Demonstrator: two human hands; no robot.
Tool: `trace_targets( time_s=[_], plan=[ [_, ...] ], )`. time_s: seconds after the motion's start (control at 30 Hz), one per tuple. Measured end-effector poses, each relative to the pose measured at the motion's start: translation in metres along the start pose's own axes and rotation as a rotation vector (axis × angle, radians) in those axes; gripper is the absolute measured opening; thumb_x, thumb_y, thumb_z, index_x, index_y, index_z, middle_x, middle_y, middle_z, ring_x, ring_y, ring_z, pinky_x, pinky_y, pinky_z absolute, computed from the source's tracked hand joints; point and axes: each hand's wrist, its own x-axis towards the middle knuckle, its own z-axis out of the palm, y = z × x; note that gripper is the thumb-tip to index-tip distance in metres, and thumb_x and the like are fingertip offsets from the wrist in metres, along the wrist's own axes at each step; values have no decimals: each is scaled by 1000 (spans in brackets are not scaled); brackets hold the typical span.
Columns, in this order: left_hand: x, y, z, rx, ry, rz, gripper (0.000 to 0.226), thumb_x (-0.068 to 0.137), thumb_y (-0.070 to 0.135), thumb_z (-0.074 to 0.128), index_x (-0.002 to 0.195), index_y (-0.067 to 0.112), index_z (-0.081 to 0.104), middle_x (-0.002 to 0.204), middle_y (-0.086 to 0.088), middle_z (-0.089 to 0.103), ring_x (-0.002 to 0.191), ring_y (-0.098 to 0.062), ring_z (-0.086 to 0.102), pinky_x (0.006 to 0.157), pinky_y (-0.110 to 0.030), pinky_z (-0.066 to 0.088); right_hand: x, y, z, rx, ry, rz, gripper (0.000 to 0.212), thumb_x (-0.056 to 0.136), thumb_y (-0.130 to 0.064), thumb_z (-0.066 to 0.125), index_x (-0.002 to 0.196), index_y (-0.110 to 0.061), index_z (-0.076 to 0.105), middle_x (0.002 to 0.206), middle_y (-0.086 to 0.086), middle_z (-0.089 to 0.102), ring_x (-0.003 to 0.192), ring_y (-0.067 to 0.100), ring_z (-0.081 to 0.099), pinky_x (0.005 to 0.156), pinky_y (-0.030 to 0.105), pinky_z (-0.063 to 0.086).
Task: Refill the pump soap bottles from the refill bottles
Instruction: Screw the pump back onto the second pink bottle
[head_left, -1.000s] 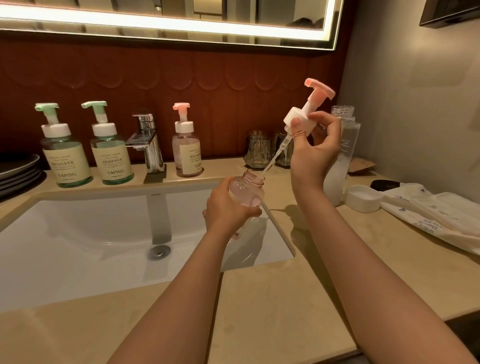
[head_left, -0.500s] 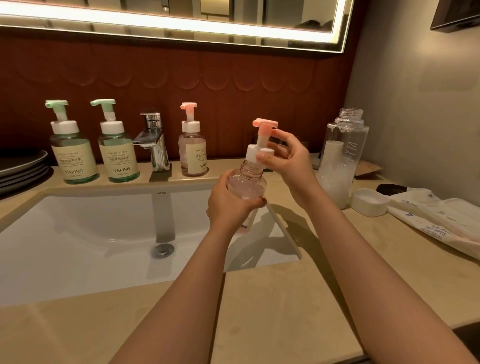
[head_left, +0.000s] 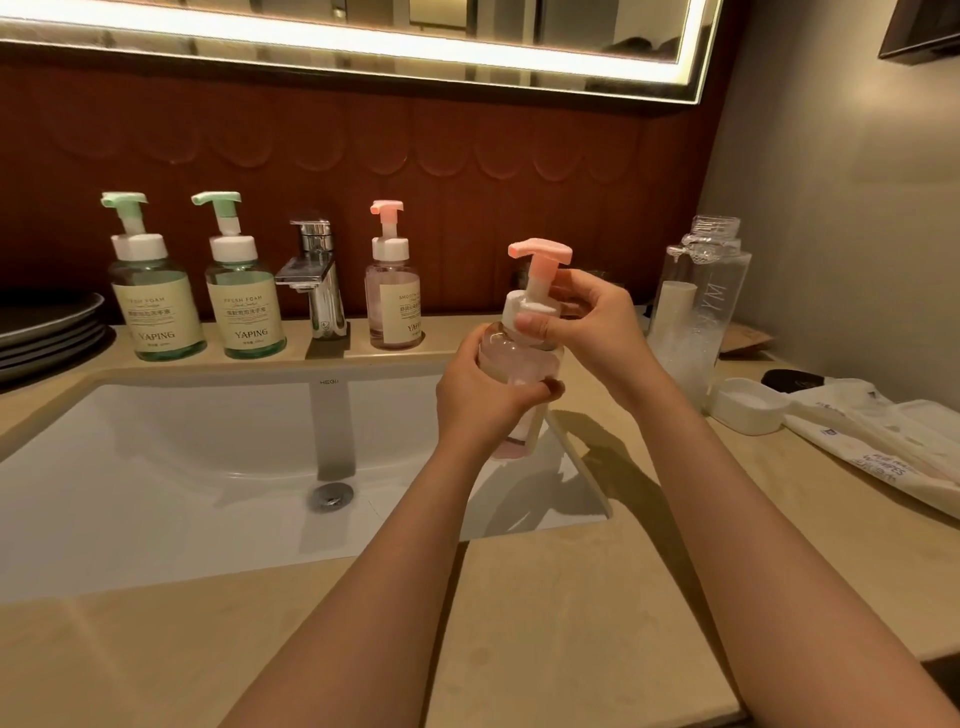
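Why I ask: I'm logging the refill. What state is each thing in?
held bottle, upright, pump seated on it.
left hand, grips the held bottle's body.
right hand, grips the pump's collar.
refill bottle, uncapped, upright, partly full.
cap, off, on the counter.
pink bottle, pump on, upright.
green bottles, pumps on, upright.
tap, not running.

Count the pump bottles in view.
4. Two green bottles stand left of the faucet, a pink bottle right of it; the left hand and right hand grip the held pink bottle. None seems hidden.
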Motion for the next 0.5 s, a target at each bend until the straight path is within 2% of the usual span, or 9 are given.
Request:
trace_targets(
  time_s=[0.07,0.1,0.2,0.27,0.37,0.43,0.5],
  plan=[
    [-3,6,4,-15,-3,17,78,67,30,81,133,26,41,133,3,50,120,-17,45,92,-28,41,0,0,-3,-31,21,5,58,73,-26,76,125,-15,52,117,0,58,103,13,56,85,27,50],
    [-4,9,6,-33,-10,16,77,67,30,81,133,26,41,131,3,51,120,-17,46,93,-30,42,1,-1,-5,-17,1,15,58,74,-27,75,125,-17,51,117,0,57,103,14,55,84,27,50],
    [-8,16,16,-70,-41,-13,76,67,33,81,132,26,43,128,3,53,118,-17,49,95,-34,44,-4,-6,-15,106,-166,59,43,80,-25,67,120,-22,51,101,-6,59,94,10,56,73,17,48],
    [-9,16,18,-71,-45,-30,76,67,36,80,132,26,42,129,3,53,118,-18,48,95,-35,44,-4,-7,-22,155,-238,77,38,78,-25,57,116,-26,55,97,-5,60,93,11,57,75,18,49],
    [-9,14,14,-61,-34,-39,77,68,37,79,134,25,41,132,3,51,120,-18,47,93,-32,43,-5,-4,-22,172,-156,97,37,87,-14,58,124,-16,55,106,-2,62,102,16,57,85,25,48],
    [-7,12,11,-26,-38,-31,77,68,37,79,134,25,41,132,3,51,120,-18,46,90,-30,43,-5,-3,-18,71,-74,55,47,82,-15,67,127,-12,52,108,-4,59,97,9,57,76,16,48],
    [-7,11,10,1,-52,-11,76,68,36,80,133,26,42,130,3,52,118,-17,48,89,-29,42,-6,-3,-15,0,-47,17,54,78,-19,71,128,-15,49,108,-7,55,93,4,54,67,11,43]
  ],
)
